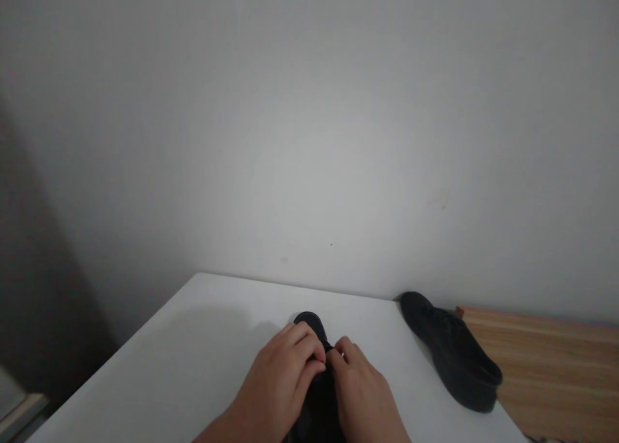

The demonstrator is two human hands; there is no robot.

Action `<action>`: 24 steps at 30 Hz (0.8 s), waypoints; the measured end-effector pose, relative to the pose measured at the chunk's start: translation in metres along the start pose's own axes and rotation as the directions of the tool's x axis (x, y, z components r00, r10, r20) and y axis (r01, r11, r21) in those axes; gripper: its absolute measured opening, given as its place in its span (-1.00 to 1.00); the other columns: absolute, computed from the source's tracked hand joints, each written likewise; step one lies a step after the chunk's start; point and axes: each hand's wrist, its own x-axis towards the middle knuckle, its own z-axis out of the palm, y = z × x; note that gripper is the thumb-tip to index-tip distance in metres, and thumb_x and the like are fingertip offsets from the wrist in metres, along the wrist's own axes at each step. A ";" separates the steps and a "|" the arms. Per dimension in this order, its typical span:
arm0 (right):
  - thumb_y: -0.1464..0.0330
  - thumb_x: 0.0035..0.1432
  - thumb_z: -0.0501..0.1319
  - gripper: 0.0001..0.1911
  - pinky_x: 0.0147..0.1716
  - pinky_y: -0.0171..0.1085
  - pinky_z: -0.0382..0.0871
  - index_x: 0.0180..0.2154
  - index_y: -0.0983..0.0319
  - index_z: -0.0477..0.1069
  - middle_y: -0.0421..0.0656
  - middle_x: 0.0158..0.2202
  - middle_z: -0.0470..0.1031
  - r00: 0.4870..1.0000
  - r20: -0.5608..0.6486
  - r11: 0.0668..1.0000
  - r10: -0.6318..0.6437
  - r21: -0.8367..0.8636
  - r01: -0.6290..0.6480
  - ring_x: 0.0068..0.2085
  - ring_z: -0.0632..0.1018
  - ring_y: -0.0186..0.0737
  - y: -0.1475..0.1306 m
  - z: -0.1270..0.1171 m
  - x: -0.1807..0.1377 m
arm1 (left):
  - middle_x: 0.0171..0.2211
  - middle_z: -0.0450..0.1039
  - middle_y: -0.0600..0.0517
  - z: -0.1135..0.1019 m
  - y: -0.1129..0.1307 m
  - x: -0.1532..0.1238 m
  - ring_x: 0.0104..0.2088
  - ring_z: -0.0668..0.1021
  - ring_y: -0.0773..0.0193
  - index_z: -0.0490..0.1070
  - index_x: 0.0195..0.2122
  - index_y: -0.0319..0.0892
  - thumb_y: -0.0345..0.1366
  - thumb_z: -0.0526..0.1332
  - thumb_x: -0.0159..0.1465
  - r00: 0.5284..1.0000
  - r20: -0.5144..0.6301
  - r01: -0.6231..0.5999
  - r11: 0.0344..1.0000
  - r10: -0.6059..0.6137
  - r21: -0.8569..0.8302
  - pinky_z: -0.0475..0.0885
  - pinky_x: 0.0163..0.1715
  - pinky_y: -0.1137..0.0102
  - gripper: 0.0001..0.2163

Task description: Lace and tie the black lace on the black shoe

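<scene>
A black shoe (320, 407) lies on the white table (213, 340) at the bottom middle, its toe pointing towards the wall. My left hand (285, 369) covers its left side, thumb and forefinger pinched together over the lacing. From the right, my right hand (360, 388) meets it with bent fingers closed at the same spot. A short bit of black shoelace (329, 348) shows between the two hands; the rest is hidden by my fingers. Most of the shoe's upper is covered by my hands.
A second black shoe (447, 346) with laces stands near the table's right edge. Beyond that edge is a wood-grain surface (556, 372). A pale wall (309, 140) rises behind the table. At the lower left, a light-coloured edge (24, 414) shows beside a dark gap.
</scene>
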 end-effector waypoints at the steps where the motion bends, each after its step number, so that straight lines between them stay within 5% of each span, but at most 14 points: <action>1: 0.72 0.11 0.06 -0.55 -0.24 -0.09 0.58 -0.16 0.18 0.53 -0.03 -0.13 0.53 1.000 -0.003 1.000 -0.001 -0.012 0.001 -0.15 0.61 0.01 0.000 0.001 0.002 | -0.24 0.49 0.00 -0.004 0.001 -0.001 -0.18 0.51 0.16 0.42 -0.29 -0.16 -0.45 0.12 0.33 0.999 -0.025 -0.023 0.997 0.021 -0.077 0.38 -0.16 0.31 -0.88; 4: 0.70 0.16 0.04 -0.57 -0.22 0.00 0.52 -0.15 0.19 0.51 0.00 -0.14 0.52 0.999 -0.050 1.000 -0.011 0.026 0.013 -0.15 0.57 0.07 -0.002 0.002 0.005 | -0.30 0.52 0.04 -0.018 0.005 -0.005 -0.25 0.54 0.22 0.41 -0.26 -0.13 -0.29 0.04 0.41 0.996 -0.081 -0.065 0.947 0.042 -0.313 0.38 -0.21 0.38 -0.82; 7: 0.61 0.27 0.03 -0.72 -0.20 -0.01 0.45 -0.21 0.18 0.41 -0.05 -0.19 0.50 0.985 -0.166 0.941 -0.051 0.323 0.104 -0.19 0.52 -0.01 -0.002 -0.006 0.004 | -0.30 0.54 0.06 -0.032 0.009 -0.011 -0.22 0.57 0.26 0.40 -0.24 -0.11 -0.16 -0.01 0.45 0.990 -0.144 -0.065 0.900 0.002 -0.432 0.38 -0.19 0.42 -0.75; 11: 0.37 0.44 -0.05 -0.83 -0.17 -0.23 0.42 -0.20 0.12 0.28 -0.19 -0.26 0.50 0.931 -0.362 0.549 0.045 0.788 0.280 -0.20 0.53 -0.24 -0.001 -0.036 -0.006 | -0.38 0.52 0.09 -0.039 0.006 -0.016 -0.30 0.55 0.29 0.35 -0.28 -0.10 -0.10 -0.02 0.46 0.970 -0.241 -0.066 0.919 -0.032 -0.388 0.35 -0.28 0.43 -0.72; 15: 0.32 0.43 0.02 -0.89 -0.27 -0.39 0.38 -0.22 0.09 0.26 -0.31 -0.40 0.47 0.827 -0.507 0.340 0.243 0.843 0.416 -0.33 0.49 -0.37 0.009 -0.058 -0.011 | -0.54 0.33 0.18 -0.035 -0.006 -0.017 -0.48 0.42 0.31 0.23 -0.31 -0.08 -0.10 -0.06 0.46 0.956 -0.286 -0.038 0.942 -0.062 -0.332 0.28 -0.39 0.42 -0.74; 19: 0.23 0.40 0.06 -0.85 -0.45 -0.38 0.26 -0.26 0.11 0.25 -0.32 -0.47 0.35 0.827 -0.468 0.453 0.311 0.838 0.304 -0.46 0.39 -0.36 0.028 -0.047 -0.011 | -0.53 0.20 0.18 -0.025 -0.022 -0.019 -0.51 0.32 0.28 0.24 -0.28 -0.07 -0.09 -0.07 0.45 0.965 -0.240 0.051 0.976 -0.103 -0.212 0.19 -0.45 0.39 -0.75; 24: 0.14 0.33 0.04 -0.72 -0.41 -0.24 0.22 -0.29 0.17 0.35 -0.20 -0.44 0.44 0.974 -0.167 0.734 0.155 0.679 0.000 -0.45 0.41 -0.23 0.041 -0.019 -0.014 | -0.25 0.46 -0.01 -0.005 -0.041 -0.019 -0.22 0.48 0.14 0.34 -0.19 -0.13 -0.20 -0.02 0.39 0.987 0.033 0.162 0.983 -0.159 -0.087 0.28 -0.16 0.28 -0.80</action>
